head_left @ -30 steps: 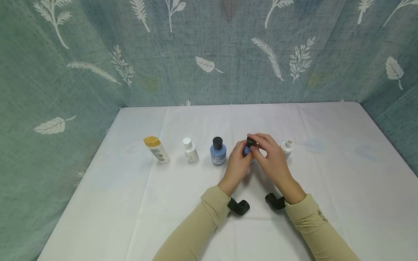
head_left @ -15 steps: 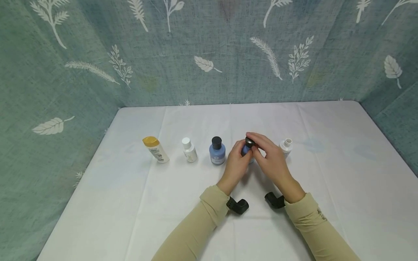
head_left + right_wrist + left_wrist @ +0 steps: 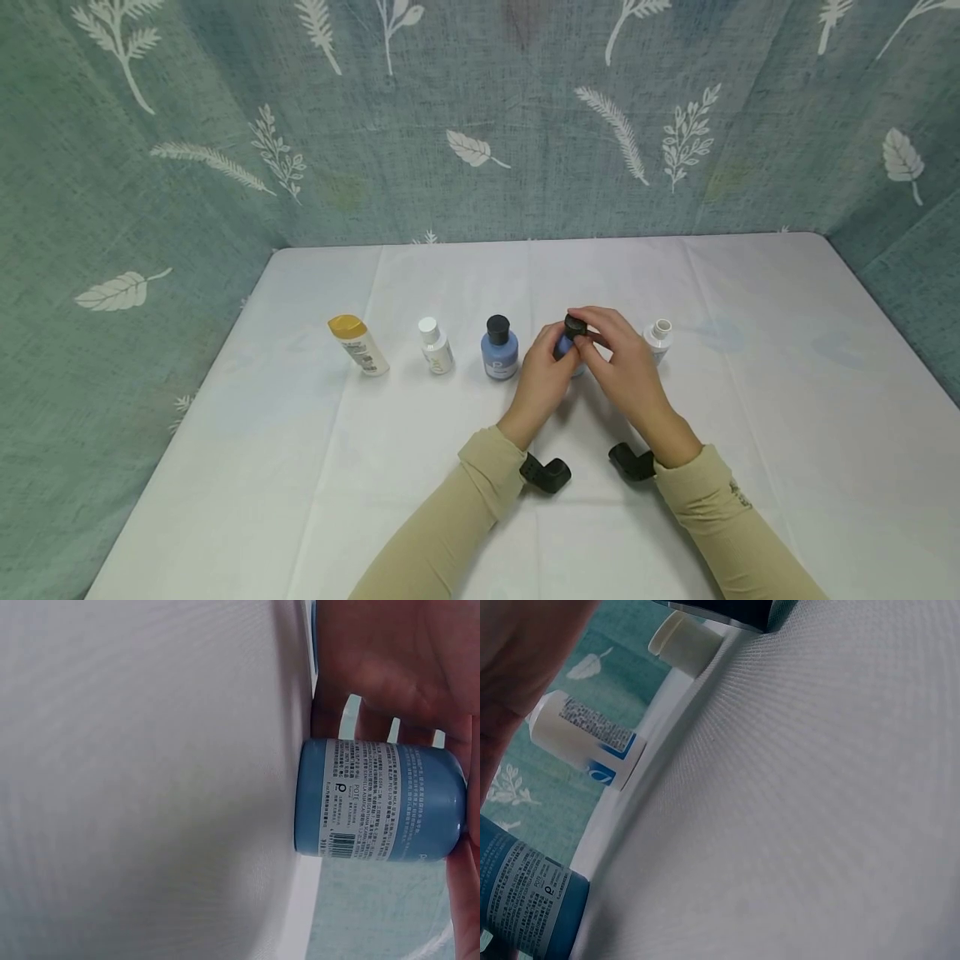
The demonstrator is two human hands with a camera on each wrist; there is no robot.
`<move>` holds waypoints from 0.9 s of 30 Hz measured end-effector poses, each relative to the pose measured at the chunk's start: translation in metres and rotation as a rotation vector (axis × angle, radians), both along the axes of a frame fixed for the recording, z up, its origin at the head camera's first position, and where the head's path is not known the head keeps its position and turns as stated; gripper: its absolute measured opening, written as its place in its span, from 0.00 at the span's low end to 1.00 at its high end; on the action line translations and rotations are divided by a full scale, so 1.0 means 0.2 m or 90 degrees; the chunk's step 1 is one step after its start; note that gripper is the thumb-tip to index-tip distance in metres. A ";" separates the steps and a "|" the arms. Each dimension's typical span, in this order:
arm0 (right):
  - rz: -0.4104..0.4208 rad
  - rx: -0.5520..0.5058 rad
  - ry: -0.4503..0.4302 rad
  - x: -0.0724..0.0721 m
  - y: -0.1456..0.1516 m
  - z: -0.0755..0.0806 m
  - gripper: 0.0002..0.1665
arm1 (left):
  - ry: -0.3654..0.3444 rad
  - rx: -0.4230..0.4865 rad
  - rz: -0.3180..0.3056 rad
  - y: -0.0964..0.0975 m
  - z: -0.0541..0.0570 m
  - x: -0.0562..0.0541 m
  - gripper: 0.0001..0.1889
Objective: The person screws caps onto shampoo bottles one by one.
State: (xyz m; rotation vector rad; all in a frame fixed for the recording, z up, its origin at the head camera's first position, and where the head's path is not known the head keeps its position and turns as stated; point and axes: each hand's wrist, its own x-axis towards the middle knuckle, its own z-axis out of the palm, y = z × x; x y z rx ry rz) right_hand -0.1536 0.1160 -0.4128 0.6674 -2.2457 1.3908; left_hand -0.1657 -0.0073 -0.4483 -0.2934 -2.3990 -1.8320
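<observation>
In the head view my left hand grips a blue bottle around its body. The thumb and fingertips of my right hand pinch its black cap from above. The right wrist view shows the bottle upright, its base right at the white cloth and its printed back label facing the camera, with left fingers behind it. Part of the same bottle also shows in the left wrist view. Just right of the hands stands an uncapped white bottle, partly hidden.
To the left stand another blue bottle with a black cap, a white bottle with a white cap and a cream bottle with a yellow cap. A cream cylinder appears in the left wrist view. A patterned curtain hangs behind the table.
The fingertips of my right hand shift slightly around the black cap, and the shine on it has changed. Both hands and the bottles otherwise stay in place.
</observation>
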 end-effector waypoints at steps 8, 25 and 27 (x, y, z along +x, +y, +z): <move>-0.009 -0.024 -0.020 0.02 -0.01 0.03 0.20 | 0.002 -0.013 0.000 0.00 0.00 -0.01 0.15; 0.006 0.006 -0.004 -0.02 0.02 -0.03 0.22 | 0.008 -0.016 0.005 0.00 0.00 0.00 0.15; 0.013 -0.004 -0.006 -0.02 0.02 -0.03 0.22 | 0.008 -0.017 0.006 0.00 0.00 0.00 0.15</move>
